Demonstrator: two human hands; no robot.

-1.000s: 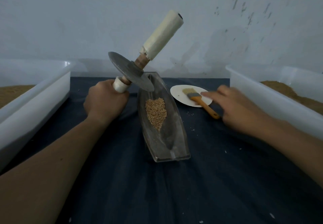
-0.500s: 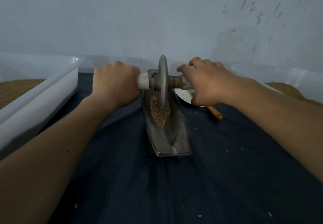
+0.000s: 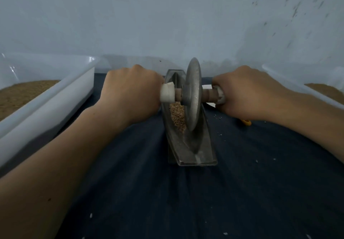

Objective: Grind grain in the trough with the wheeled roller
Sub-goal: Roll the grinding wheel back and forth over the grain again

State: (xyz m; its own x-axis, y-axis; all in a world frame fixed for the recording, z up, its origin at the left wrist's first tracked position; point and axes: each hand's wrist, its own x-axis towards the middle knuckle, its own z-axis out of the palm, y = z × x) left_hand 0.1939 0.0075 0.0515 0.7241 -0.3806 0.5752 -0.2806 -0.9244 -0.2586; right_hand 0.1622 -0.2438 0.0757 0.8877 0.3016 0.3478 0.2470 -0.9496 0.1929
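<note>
Head view: my left grip is curled tight round the white-wrapped handle on its side of the wheeled roller. My right grip is wrapped round the handle on the other side of the disc, so both are closed on the one axle. The disc stands upright on its edge between the two grips, seated in the groove of the metal trough. The trough runs lengthwise away from me on the dark-clothed table. I judge the two-sided hold is there to keep the disc from tipping and to press evenly as it rolls along the groove.

The grain lies in the trough just below and inboard of the left grip, against the disc's left face. The trough's near end, toward my wrists, is bare metal. A white tub holding brown meal sits outboard of the left grip, and another tub sits outboard of the right. Below the right grip the orange tip of a brush handle pokes out.

A second back the roller was tilted in the left grip alone while the right was at the brush. Half a second back both grips were already on it, and since then the disc has rolled nearer me over the grain
</note>
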